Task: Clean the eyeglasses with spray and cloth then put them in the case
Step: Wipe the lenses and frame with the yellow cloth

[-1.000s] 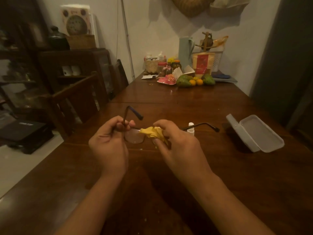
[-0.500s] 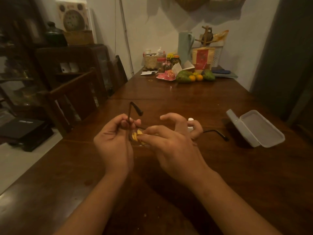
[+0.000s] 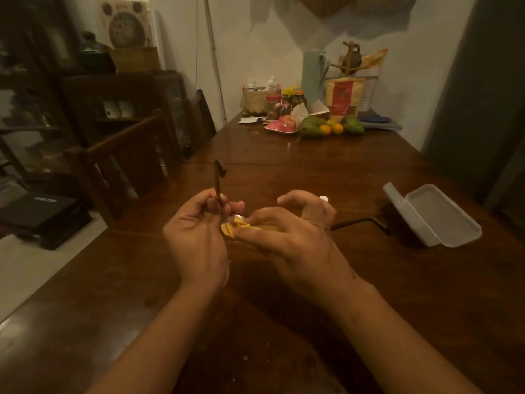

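Wiping a lens, with the case open on the right

Nearest, both forearms reached over the desk (image 3: 119, 280); the left hand (image 3: 196, 237) had its fingers (image 3: 235, 206) clenched on the eyeglasses (image 3: 218, 183) at the left hinge, one temple standing upright above it, while the right hand (image 3: 292, 240) pinched the yellow cloth (image 3: 230, 227) against the lens between the two hands, its outer fingers curled loose. The frame's long axis ran left to right, its other temple (image 3: 362, 222) pointing at the open case (image 3: 437, 220), which lay farther right, so the right hand was nearer it. A white spray bottle cap (image 3: 324, 198) showed just behind that hand; the lens itself was mostly hidden
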Available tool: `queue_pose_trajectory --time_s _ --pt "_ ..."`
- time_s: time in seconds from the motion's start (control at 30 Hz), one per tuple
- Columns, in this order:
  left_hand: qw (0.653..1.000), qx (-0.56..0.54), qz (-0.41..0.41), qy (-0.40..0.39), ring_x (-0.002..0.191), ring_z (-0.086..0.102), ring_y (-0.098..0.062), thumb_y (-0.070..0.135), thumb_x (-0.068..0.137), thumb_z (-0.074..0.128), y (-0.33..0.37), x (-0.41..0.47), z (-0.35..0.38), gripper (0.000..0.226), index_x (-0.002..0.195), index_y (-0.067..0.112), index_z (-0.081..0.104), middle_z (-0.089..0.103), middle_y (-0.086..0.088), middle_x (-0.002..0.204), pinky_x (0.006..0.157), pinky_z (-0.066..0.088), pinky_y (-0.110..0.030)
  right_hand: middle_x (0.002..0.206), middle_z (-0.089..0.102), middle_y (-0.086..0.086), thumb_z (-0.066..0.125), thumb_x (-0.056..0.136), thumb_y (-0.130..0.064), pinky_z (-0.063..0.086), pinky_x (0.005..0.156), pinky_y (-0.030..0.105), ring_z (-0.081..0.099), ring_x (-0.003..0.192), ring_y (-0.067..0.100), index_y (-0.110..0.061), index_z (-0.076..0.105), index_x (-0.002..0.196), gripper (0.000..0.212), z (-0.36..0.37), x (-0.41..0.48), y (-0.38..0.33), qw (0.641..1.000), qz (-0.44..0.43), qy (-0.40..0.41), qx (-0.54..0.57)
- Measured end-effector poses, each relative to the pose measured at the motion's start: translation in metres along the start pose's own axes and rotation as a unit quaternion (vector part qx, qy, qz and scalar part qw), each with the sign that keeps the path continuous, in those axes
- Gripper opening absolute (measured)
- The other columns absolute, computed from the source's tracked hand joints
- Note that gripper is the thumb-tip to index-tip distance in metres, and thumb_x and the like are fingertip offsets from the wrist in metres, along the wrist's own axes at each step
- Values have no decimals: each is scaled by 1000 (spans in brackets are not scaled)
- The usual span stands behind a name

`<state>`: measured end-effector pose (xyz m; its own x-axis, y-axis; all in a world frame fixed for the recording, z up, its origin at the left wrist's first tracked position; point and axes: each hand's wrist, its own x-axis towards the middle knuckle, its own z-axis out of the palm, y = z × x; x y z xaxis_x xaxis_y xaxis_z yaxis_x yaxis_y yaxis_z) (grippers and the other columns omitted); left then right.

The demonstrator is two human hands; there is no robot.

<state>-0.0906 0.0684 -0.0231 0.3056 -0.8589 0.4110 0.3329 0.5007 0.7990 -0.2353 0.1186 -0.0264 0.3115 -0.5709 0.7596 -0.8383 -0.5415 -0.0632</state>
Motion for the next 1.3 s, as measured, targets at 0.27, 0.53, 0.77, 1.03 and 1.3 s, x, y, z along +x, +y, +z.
queue_pose_trajectory --time_s 0.27,0.53,0.77,1.03,1.3 --pt "1000 -1 -5 -23 65 69 -21 -18 86 46 6 -1 3 29 81 3 65 66 2 62 64 60 -35 105 73 -6 85 78 -23 27 86 45 35 123 29 -30 78 102 26 -4 0 4 999 34 15 -28" --pt "1000 15 -4 -8 66 71 -22 -17 87 48 8 -2 2 26 83 1 65 67 -1 63 63 60 -35 121 70 -7 64 91 -19 30 88 40 37 120 26 -30 73 120 32 -3 -1 -6 1000 0 -24 14" --pt "998 48 34 38 72 72 -16 -17 88 50 13 4 1 20 96 -8 66 66 -8 74 73 59 -29 102 75 -5 80 85 -12 35 82 31 43 109 25 -22 80 102 20 -7 1 -1 999 18 37 14" --pt "993 29 76 84 75 71 -17 -17 86 49 19 16 -5 40 80 16 70 66 -3 76 72 56 -25 86 65 -31 81 83 -15 49 71 12 62 90 -1 -30 79 102 24 0 3 -18 966 175 -19 188" --pt "995 19 89 49 83 73 -23 -16 85 49 17 6 -5 35 85 12 71 71 -6 80 75 58 -29 105 79 -3 72 87 -16 57 69 18 75 96 10 -17 76 113 26 5 9 -27 603 490 -86 624"
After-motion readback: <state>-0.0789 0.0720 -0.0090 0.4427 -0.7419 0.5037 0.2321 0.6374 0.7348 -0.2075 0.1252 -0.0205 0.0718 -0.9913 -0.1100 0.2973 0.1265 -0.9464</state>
